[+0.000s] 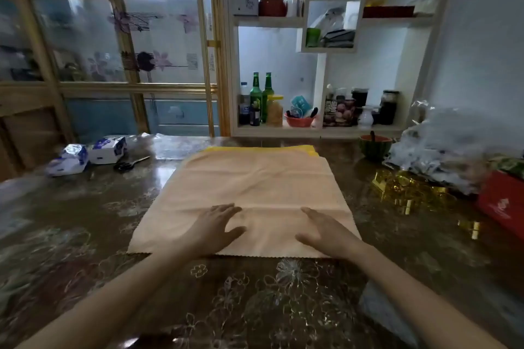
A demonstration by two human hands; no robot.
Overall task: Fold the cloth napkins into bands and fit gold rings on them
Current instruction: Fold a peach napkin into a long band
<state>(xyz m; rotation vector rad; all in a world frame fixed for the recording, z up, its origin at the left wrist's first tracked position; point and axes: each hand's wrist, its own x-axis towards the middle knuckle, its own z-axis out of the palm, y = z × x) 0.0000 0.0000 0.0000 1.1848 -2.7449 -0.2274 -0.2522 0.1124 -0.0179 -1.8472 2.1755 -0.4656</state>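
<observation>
The table [85, 221] is covered by a glossy brown cloth with pale flower outlines. At its middle lies a peach cloth napkin [263, 184], spread flat and unfolded, roughly square, with soft creases across its surface and a finely zigzag near hem. Its near edge runs parallel to the table's near edge. A yellow napkin [255, 148] lies under it and shows only as a thin strip along the far edge and far right corner.

A crumpled clear plastic bag [442, 150] sits at the table's right side, with a red box [502, 204] just nearer along the right edge.

The left hand [215, 228] and the right hand [326, 232] rest palm down on the near part of the peach napkin, side by side and apart, fingers straight and lightly spread, gripping nothing.

The gold rings [408, 193] form a glinting heap between napkin and bag, too blurred to tell singly. Near the far left corner lie two tissue packs [107, 149] and black-handled scissors [127, 164].
</observation>
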